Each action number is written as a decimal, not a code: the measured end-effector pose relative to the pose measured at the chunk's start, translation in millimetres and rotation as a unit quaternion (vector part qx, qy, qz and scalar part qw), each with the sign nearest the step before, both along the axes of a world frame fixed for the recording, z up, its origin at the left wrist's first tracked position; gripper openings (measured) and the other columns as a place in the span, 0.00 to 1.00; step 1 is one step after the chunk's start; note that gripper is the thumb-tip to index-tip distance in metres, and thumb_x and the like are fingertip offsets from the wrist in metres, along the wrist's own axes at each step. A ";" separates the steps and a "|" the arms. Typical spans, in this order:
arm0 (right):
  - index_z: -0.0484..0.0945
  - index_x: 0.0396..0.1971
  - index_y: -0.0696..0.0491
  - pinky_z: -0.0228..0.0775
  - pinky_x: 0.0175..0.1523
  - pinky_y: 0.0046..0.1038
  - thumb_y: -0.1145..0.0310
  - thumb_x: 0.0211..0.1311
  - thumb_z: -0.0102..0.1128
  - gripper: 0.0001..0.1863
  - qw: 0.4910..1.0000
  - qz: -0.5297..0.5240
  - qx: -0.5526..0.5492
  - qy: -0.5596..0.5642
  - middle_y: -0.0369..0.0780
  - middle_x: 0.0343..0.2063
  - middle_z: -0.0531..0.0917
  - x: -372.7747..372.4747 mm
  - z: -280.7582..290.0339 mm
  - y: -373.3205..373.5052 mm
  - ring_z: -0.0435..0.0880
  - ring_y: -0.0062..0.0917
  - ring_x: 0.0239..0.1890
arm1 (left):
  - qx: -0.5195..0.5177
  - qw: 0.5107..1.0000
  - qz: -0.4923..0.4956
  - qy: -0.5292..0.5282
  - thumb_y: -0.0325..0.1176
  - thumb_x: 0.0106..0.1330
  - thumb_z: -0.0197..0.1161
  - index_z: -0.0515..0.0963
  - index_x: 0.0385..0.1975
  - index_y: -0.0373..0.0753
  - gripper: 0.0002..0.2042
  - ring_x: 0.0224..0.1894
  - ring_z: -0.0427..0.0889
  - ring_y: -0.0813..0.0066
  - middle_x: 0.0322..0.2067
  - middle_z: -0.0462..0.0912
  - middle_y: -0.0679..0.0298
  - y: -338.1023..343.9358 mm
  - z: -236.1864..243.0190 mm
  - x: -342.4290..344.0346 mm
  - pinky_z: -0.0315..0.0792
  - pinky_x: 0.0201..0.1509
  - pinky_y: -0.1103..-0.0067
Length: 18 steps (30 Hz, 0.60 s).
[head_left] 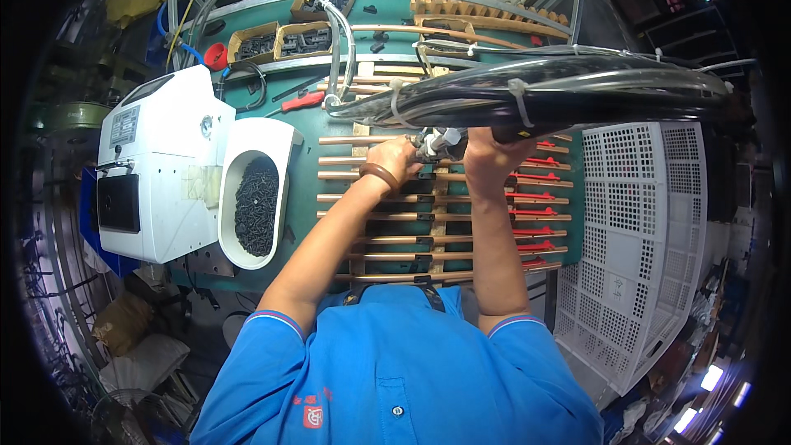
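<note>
The fingers of the bare left hand (394, 161) bend in beside a silver metal tool head (439, 142), low over the rods; whether they pinch a part or merely touch one I cannot tell, since the tips are partly hidden. The right hand (489, 163) is wrapped around the dark body of the tool behind that head, its grip partly covered by a thick black hose bundle (606, 99) with clear tubing and pale cable ties. A brown bracelet (380, 175) rings the left wrist. Below both hands, a row of slim copper-coloured rods (387, 216) lies crosswise on pale wooden strips (439, 228), spaced apart; small black pieces (423, 239) sit near the middle of several rods, and long red pieces (537, 246) lie along their right ends. Further out on the green worktop (303, 173), a boxy white machine (165, 132) stands to the left, with an oval white hopper (288, 142) of dark screws (258, 202) against its right side. A red-handled tool (303, 101) lies beyond the hopper, and open brown cardboard boxes (278, 41) of black parts stand behind it. On the right, a large white perforated plastic basket (651, 198) sits beside the rods.
</note>
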State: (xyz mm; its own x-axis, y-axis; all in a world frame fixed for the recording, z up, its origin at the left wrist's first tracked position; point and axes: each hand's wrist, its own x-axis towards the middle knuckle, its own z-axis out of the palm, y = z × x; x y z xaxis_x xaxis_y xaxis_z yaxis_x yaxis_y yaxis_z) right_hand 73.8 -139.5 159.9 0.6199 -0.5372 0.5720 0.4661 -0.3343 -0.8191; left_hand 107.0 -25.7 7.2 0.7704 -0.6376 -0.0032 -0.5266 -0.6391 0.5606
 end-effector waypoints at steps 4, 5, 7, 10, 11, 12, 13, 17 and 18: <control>0.66 0.41 0.59 0.73 0.35 0.18 0.83 0.54 0.56 0.15 0.995 -0.028 -0.093 -0.001 0.37 0.29 0.77 -0.3 -3.3 -2.4 0.76 0.15 0.27 | -0.002 0.996 0.023 0.086 0.48 0.52 0.66 0.80 0.26 0.43 0.14 0.33 0.79 0.57 0.27 0.79 0.59 1.2 4.9 3.3 0.72 0.36 0.66; 0.66 0.43 0.59 0.72 0.35 0.18 0.80 0.55 0.57 0.15 1.000 0.022 -0.016 -0.006 0.37 0.30 0.77 -0.5 -7.9 -3.0 0.76 0.15 0.27 | 0.025 0.994 0.017 0.100 0.45 0.53 0.67 0.80 0.31 0.46 0.12 0.37 0.79 0.59 0.32 0.79 0.64 1.5 4.7 3.4 0.72 0.38 0.66; 0.65 0.47 0.59 0.71 0.35 0.18 0.66 0.58 0.60 0.21 0.991 0.101 0.082 0.005 0.37 0.32 0.77 -2.7 -18.0 -9.1 0.76 0.16 0.28 | 0.007 0.996 0.029 0.087 0.45 0.53 0.67 0.80 0.30 0.45 0.12 0.37 0.79 0.60 0.31 0.78 0.64 2.0 11.8 -0.1 0.72 0.38 0.67; 0.63 0.50 0.62 0.70 0.35 0.20 0.49 0.60 0.55 0.32 0.986 0.128 0.094 -0.050 0.39 0.33 0.77 -1.8 -21.3 -10.6 0.76 0.18 0.29 | -0.043 0.997 0.037 0.044 0.46 0.52 0.68 0.79 0.20 0.41 0.14 0.29 0.78 0.57 0.23 0.77 0.57 1.9 -1.8 -1.6 0.71 0.34 0.66; 0.63 0.51 0.62 0.70 0.35 0.20 0.45 0.61 0.52 0.34 0.983 0.138 0.105 -0.064 0.39 0.34 0.77 -0.5 -21.1 -10.2 0.76 0.18 0.30 | -0.051 0.998 0.033 0.032 0.46 0.52 0.68 0.79 0.21 0.41 0.14 0.29 0.78 0.57 0.24 0.77 0.58 1.5 -6.9 -1.8 0.71 0.34 0.66; 0.62 0.52 0.63 0.69 0.34 0.20 0.42 0.61 0.49 0.37 0.979 0.147 0.118 -0.079 0.40 0.34 0.77 1.1 -21.8 -9.5 0.76 0.18 0.30 | -0.056 0.998 0.028 0.021 0.46 0.52 0.68 0.79 0.22 0.42 0.14 0.30 0.78 0.57 0.24 0.77 0.58 1.3 -6.7 -1.9 0.71 0.34 0.66; 0.61 0.53 0.64 0.69 0.33 0.20 0.38 0.62 0.44 0.40 0.978 0.171 0.089 -0.079 0.41 0.35 0.77 4.9 -29.8 -16.4 0.76 0.18 0.30 | -0.062 0.998 0.024 0.010 0.46 0.52 0.67 0.79 0.23 0.42 0.13 0.30 0.78 0.57 0.24 0.78 0.58 1.2 -6.6 -2.2 0.71 0.34 0.66; 0.61 0.54 0.64 0.68 0.33 0.19 0.39 0.62 0.43 0.39 0.977 0.172 0.115 -0.056 0.42 0.35 0.77 3.9 -29.8 -17.9 0.76 0.19 0.30 | -0.019 0.999 0.007 0.035 0.42 0.54 0.66 0.78 0.28 0.45 0.09 0.36 0.79 0.61 0.29 0.77 0.64 1.6 -2.9 -2.4 0.72 0.35 0.67; 0.61 0.54 0.64 0.68 0.33 0.19 0.39 0.62 0.43 0.39 0.978 0.167 0.116 -0.048 0.42 0.35 0.77 3.7 -27.7 -17.7 0.76 0.19 0.30 | -0.016 0.999 0.002 0.033 0.41 0.54 0.66 0.78 0.28 0.45 0.09 0.36 0.79 0.61 0.29 0.77 0.65 1.7 -2.4 -1.8 0.72 0.36 0.67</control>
